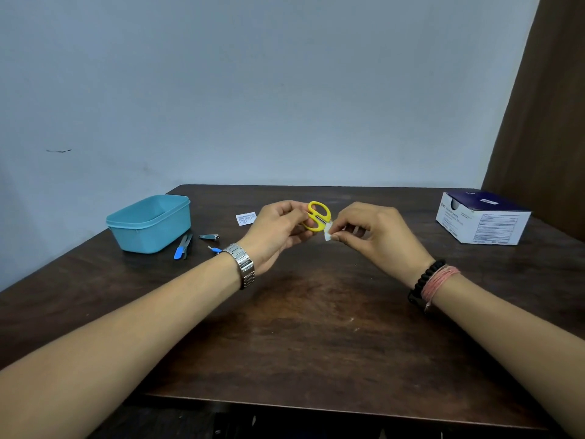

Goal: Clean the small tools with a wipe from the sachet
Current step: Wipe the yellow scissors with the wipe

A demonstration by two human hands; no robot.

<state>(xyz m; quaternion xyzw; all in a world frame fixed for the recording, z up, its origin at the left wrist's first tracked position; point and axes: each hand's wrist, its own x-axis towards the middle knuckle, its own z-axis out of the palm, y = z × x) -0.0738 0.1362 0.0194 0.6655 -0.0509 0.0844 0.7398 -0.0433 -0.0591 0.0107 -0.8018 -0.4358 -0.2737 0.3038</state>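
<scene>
Yellow-handled scissors [316, 217] sit in my left hand [278, 226], fingers curled round the handle loops, held up over the dark wooden table [316, 327]. My right hand [373, 231] pinches a small white wipe [328, 232] against the blades where they leave the handles; most of the blade length is hidden behind my fingers, so I cannot tell whether the blades are closed.

That is my main worry: if they are parted, drawing the wipe along could run a fingertip over an edge. I judge the wipe is small enough to bunch up or slip out of the pinch, leaving bare skin on metal. A loose hold on the loops could also let the scissors twist or drop onto the table.

The torn sachet [246, 218] lies beyond my left hand. Near the blue container [148, 223] wait the blue-handled tool [182, 248], the nail clipper [209, 237] and a small blue-tipped tool [214, 249], close to my left wrist; a careless forearm could sweep them. A white and navy box [481, 220] stands far right.
</scene>
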